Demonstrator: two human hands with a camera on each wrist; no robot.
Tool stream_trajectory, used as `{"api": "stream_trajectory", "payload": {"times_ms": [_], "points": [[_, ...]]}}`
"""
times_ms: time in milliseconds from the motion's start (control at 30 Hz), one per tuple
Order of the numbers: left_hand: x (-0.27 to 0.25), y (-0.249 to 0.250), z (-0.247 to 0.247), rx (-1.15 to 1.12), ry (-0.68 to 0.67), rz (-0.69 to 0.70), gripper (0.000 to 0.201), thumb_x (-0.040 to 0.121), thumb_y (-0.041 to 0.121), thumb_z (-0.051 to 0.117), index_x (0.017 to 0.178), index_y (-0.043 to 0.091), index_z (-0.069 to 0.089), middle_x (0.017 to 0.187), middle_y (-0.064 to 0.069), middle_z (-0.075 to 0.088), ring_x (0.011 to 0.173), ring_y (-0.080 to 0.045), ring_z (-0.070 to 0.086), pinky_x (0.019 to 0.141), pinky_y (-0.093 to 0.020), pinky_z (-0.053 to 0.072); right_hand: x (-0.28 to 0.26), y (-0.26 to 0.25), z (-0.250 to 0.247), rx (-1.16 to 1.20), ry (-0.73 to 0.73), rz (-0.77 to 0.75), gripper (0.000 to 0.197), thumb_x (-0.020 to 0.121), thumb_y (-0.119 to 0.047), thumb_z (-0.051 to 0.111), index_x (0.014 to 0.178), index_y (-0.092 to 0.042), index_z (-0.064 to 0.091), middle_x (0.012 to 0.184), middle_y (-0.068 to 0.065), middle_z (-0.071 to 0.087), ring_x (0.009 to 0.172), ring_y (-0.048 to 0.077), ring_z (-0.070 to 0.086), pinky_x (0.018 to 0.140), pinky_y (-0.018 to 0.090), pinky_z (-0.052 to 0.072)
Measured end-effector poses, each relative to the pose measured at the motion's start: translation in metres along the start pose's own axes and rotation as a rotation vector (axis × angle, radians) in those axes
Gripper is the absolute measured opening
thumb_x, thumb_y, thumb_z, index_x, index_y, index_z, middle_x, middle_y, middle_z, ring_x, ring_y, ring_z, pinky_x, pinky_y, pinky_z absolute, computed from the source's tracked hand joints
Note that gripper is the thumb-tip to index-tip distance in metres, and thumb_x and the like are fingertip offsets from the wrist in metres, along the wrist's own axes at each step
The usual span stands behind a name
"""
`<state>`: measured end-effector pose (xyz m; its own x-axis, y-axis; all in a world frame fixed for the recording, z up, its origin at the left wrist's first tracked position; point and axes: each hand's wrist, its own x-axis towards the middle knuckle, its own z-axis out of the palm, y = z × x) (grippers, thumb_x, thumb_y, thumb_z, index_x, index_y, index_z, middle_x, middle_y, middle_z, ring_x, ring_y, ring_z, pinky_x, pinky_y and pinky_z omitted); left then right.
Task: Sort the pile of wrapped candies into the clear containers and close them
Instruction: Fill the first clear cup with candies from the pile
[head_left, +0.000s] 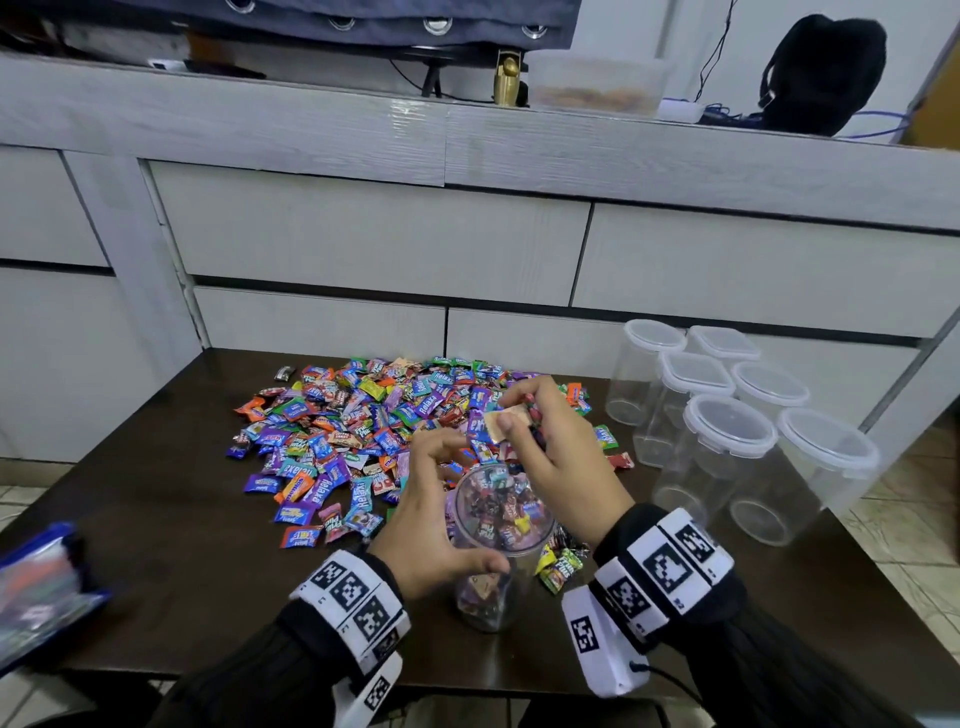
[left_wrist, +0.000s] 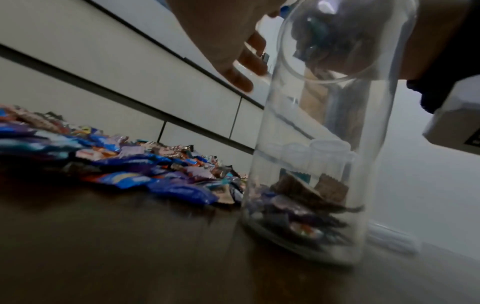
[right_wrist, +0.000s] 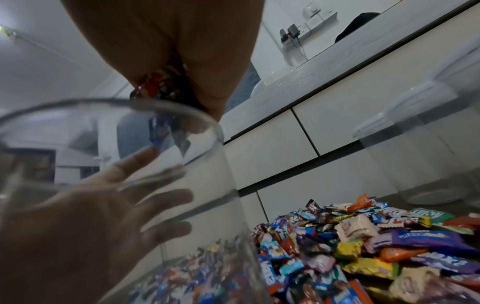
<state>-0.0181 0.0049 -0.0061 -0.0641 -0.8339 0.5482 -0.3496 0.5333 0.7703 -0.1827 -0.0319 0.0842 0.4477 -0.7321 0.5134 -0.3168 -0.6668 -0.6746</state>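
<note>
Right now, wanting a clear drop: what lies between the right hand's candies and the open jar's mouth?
Nothing solid: in the right wrist view the right hand holds candies just above the open jar rim, with only air between. The left hand is at the jar's side.

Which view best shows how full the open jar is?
The left wrist view: the open jar shows side-on, with candies only near its bottom. The head view looks down its mouth between both hands; the right wrist view shows mainly rim and blurred wall.
</note>
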Motion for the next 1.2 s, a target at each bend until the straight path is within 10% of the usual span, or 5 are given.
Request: {"api": "stream_trajectory", "payload": {"times_ms": [200,467,800,1067,1200], "points": [[-0.008,-0.021,0.0,-0.07,-0.111,-0.227,0.127,0.039,0.06,0.095,0.143,0.049,0.021,0.139,0.011,0.052,0.123,-0.013,0.058,0.1,-0.051,0.049,-0.019,0.009,0.011,-0.065,-0.102,-0.092,0.005,0.096,-0.019,0.052,0.099,-0.02,0.049,0.082,-0.018,0.048,0.071,-0.005,0.05,0.064,0.007,0.032],[0.001,-0.005,-0.002,-0.086,-0.19,-0.151,0.08,0.056,0.054,0.089,0.125,0.034,0.052,0.114,0.008,0.069,0.107,-0.011,0.067,0.091,-0.036,0.054,-0.018,0.006,0.007,-0.271,-0.32,-0.219,0.002,0.081,-0.009,0.055,0.082,-0.008,0.054,0.073,0.002,0.056,0.068,0.01,0.045,0.062,0.027,0.037],[0.005,-0.001,-0.005,-0.061,-0.218,-0.102,0.079,0.06,0.049,0.088,0.126,0.036,0.048,0.116,0.011,0.066,0.108,-0.007,0.066,0.09,-0.024,0.052,-0.016,0.007,0.006,-0.335,-0.419,-0.307,0.023,0.092,-0.019,0.049,0.085,-0.003,0.064,0.085,0.008,0.058,0.081,0.019,0.053,0.072,0.029,0.039],[0.005,-0.001,-0.006,-0.098,-0.24,-0.108,0.076,0.056,0.058,0.088,0.12,0.04,0.05,0.113,0.011,0.067,0.107,-0.008,0.066,0.09,-0.029,0.053,-0.016,0.007,0.003,-0.25,-0.405,-0.288,0.015,0.089,-0.014,0.049,0.097,-0.007,0.06,0.087,0.005,0.059,0.08,0.017,0.052,0.073,0.036,0.045],[0.003,-0.007,-0.011,-0.12,-0.295,-0.17,0.102,0.042,0.074,0.083,0.131,0.048,0.041,0.125,0.016,0.062,0.118,-0.007,0.06,0.099,-0.03,0.048,-0.019,0.011,0.0,-0.146,-0.167,-0.275,0.015,0.092,-0.017,0.052,0.098,-0.009,0.063,0.094,0.001,0.062,0.087,0.012,0.056,0.077,0.026,0.046]]}}
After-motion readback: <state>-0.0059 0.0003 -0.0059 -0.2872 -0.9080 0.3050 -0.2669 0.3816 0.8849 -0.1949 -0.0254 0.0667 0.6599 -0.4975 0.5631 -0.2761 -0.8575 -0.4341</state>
